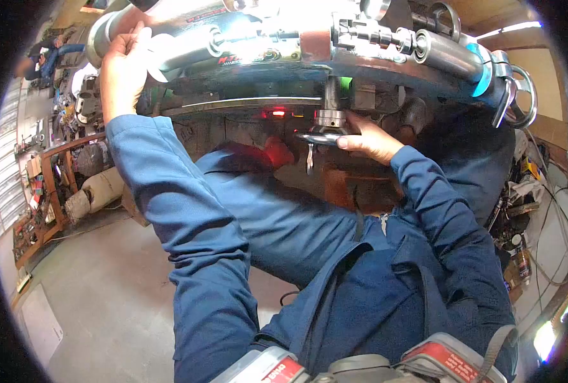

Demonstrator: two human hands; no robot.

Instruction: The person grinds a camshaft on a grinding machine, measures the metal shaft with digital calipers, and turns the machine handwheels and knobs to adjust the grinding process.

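My right hand [370,141] is closed on the rim of a dark handwheel [320,138], which sits below a ringed metal collar [330,118] on the front of a blue-grey machine. A shiny crank handle [310,158] hangs from the wheel. Up at the machine's left end, my left hand [126,67] has its fingers bent against a round grey part [98,39]; whatever they grip is hidden. Right of that hand lies a grey cylinder [185,51]. A shiny lobed metal shaft [367,32] runs along the top of the machine, beside another grey cylinder [450,56].
A second handwheel [525,96] is at the machine's right end. Below the bed glows a red light [278,113]. Shelving with parts [54,185] and a pale cylinder [92,193] stand at left. Another person [49,57] is at far left. Cables [545,198] trail at right.
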